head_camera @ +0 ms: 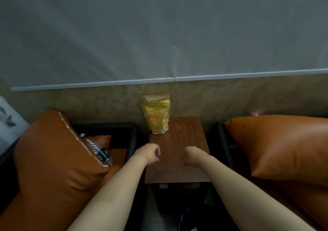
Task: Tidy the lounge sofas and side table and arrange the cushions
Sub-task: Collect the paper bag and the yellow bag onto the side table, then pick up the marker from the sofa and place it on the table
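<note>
Far left: left sofa (132, 138), dark frame, orange seat. A large orange cushion (53, 151) with pale piping along one edge stands tilted on the seat and covers most of it.

Just right of that cushion: a clear water bottle (97, 149) with a dark label lies slanted on the seat. Its cap points to the far side and it touches the cushion's piped edge. Beyond the bottle is a small orange cushion (103, 139) at the far back of the seat, only partly showing.

Centre: a wooden counter (179, 168) stands between the two sofas, its far end against the wall (106, 103). A yellow pouch (158, 119) with red characters stands upright on the far left corner. A brown pouch (154, 96) is right behind it, leaning on the wall, with only its top visible.

Hands: both reach over the near half of the counter on bare forearms. The left hand (148, 153) is above the counter's left edge, fingers loosely curled, nothing in it. The right hand (194, 155) is near the right edge, fingers likewise loosely curled and empty. The two are apart. I cannot tell whether either touches the wood.

Right: right sofa (220, 138), dark frame. A second big orange cushion (284, 147) lies tilted across it, smooth and glossy.

Far: a white rail (88, 85) runs across the wall, with grey sheeting above it.
</note>
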A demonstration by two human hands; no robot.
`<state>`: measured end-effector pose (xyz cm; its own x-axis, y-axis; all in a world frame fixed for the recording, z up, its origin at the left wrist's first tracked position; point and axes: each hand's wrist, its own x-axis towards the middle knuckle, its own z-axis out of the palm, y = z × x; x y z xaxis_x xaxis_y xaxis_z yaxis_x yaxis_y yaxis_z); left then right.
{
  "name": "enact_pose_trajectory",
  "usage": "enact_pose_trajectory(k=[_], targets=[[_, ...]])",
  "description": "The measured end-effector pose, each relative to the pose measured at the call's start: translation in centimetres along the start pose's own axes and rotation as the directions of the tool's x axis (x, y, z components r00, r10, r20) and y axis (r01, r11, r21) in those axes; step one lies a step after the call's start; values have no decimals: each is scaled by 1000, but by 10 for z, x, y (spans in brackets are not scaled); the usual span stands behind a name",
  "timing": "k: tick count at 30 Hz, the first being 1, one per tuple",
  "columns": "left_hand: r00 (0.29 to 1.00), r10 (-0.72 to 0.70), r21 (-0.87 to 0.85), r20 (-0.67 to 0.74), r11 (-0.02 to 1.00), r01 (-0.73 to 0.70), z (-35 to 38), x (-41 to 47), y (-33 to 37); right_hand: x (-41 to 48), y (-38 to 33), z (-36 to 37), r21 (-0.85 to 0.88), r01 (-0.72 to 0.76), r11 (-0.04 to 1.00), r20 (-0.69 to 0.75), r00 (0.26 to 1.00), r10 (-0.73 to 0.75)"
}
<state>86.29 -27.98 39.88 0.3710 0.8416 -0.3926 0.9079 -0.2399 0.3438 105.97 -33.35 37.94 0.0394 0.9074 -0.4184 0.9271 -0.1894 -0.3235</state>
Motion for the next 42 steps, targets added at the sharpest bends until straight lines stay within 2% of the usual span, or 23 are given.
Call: enact_pose_trajectory(k=[10, 15, 19, 23, 30, 35, 38, 42], targets=[[1000, -12, -12, 3, 1000, 12, 0, -50, -50, -5, -69, 22, 1, 77, 997, 23, 997, -77], [1000, -28, -18, 9, 999, 28, -5, -66, -99, -11, -119, 53, 67, 155, 986, 107, 981, -162], [999, -37, -27, 5, 999, 37, -4, -66, -125, -18, -128, 71, 120, 101, 988, 147, 982, -118], [998, 24, -20, 62, 1000, -22, 8, -55, -125, -32, -113, 77, 141, 3, 990, 144, 989, -23], [959, 184, -20, 215, 983, -184, 43, -39, -53, -80, -47, 71, 182, -187, 965, 119, 979, 167], [941, 230, 46, 250, 967, -249, 49, -22, 17, -112, 16, 58, 268, -244, 932, 69, 970, 235], [938, 227, 17, 261, 971, -240, 69, -12, 71, -137, 66, 53, 306, -256, 917, 57, 966, 251], [908, 286, -38, 307, 957, -289, 126, -16, 171, -185, 160, 49, 326, -332, 885, 30, 939, 342]])
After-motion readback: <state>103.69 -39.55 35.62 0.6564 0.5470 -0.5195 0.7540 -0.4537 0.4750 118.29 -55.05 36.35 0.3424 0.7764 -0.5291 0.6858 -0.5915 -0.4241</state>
